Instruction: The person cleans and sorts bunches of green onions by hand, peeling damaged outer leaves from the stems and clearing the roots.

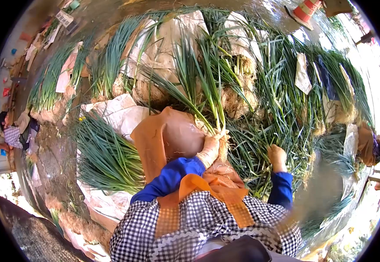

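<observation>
My left hand [211,147] is closed around the white stems of a few green onions [211,98], just above their stringy roots [224,148]. Their long green leaves point away from me, up over a tied bundle. To the right, my right hand [277,155] is curled into a fist above a loose heap of green onions [264,131]. What its fingers hold, if anything, is hidden. A brown apron [168,133] covers my lap, and bits of root lie on it.
A thick bundle of green onions [107,153] lies left of my lap on pale sacking [115,111]. More rooted bundles [111,65] stand ahead, some wrapped in sacks. A traffic cone [305,11] is at the far right. Another person [15,133] sits at the far left.
</observation>
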A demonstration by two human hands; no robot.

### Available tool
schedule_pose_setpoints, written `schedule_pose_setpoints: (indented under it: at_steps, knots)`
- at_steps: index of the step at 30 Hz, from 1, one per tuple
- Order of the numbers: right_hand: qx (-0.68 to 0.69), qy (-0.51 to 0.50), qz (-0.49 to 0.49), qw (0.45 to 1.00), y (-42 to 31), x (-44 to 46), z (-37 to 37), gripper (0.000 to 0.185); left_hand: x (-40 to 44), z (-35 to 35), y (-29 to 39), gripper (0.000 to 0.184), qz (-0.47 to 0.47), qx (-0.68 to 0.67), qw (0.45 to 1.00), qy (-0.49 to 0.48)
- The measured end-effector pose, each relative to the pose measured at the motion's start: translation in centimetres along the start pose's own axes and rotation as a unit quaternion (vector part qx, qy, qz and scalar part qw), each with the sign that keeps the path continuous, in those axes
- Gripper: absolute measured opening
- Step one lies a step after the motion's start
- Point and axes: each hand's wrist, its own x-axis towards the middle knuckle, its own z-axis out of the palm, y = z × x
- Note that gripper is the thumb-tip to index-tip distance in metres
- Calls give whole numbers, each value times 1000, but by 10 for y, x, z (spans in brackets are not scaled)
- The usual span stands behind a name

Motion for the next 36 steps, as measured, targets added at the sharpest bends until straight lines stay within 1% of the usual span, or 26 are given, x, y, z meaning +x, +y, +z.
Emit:
schedule_pose_setpoints:
  at_steps: [1,2,4,6,7,8,10,11,12,14,15,16,17,18,20,21,22,23,24,26,28,30,33,34,35,36]
  knots:
    - [-29,11,33,999,9,-5,4,20,0,1,0,16,-34,13,999,4]
    - [-50,96,-39,993,10,4,4,22,-6,7,1,19,-11,14,1000,-4]
    - [139,-40,51,988,-76,45,-39,34,-11,9,7,20,-14,68,997,-28]
    - [641,-200,34,740,-125,74,-34,46,-5,-3,6,20,-42,32,996,-72]
    - [709,-257,92,650,-141,96,-15,46,-3,-7,8,21,-69,-6,991,-115]
    - [716,-177,43,674,-168,101,-11,42,-8,-3,14,20,-112,-16,988,-106]
    - [814,-209,56,539,-194,119,2,37,-20,13,16,19,-88,-2,996,-11]
    - [815,-162,53,554,-199,116,6,35,-10,5,5,18,-67,-77,994,-25]
    - [814,-110,47,569,-201,117,7,33,-8,-1,4,13,-66,-6,998,-19]
    - [878,-103,158,440,-202,104,9,25,-8,9,-8,9,48,60,997,29]
    - [715,70,15,696,-192,96,23,23,-5,2,-8,10,23,69,997,3]
    - [450,231,-133,852,-180,88,36,21,-3,-2,-10,10,21,69,997,4]
    - [487,108,-122,858,-173,55,-12,20,0,-5,-11,9,28,45,999,5]
    - [369,223,-247,868,-151,46,0,16,4,-8,-11,9,36,21,999,5]
    - [346,40,-234,908,-81,15,3,15,11,-13,-11,13,18,-5,1000,7]
    - [604,-147,11,783,-53,6,-2,23,6,-7,-6,13,40,22,999,21]
    - [545,-279,174,772,-27,9,-3,22,0,0,-5,14,60,48,996,37]
    - [248,-243,122,930,-28,12,-1,22,0,-2,-11,14,54,47,997,38]
    - [-74,-180,56,979,-31,22,3,26,0,-3,-15,14,87,77,993,29]
    - [228,-79,-8,970,-75,61,1,41,2,3,-13,14,125,104,987,18]
    - [608,-195,19,769,-128,98,15,45,-12,8,-4,16,36,47,998,-18]
    - [673,-169,-66,717,-161,128,36,41,-5,0,-5,21,33,97,995,-16]
    - [718,-235,-60,653,-188,140,29,34,-1,-5,-8,25,54,118,991,-18]
    - [690,-221,-53,688,-193,137,32,30,4,-8,-12,25,52,117,992,-16]
    - [499,-80,-132,853,-190,137,46,27,8,-12,-17,28,82,154,985,-8]
    - [263,66,-199,942,-190,134,55,25,12,-16,-22,30,111,191,975,-1]
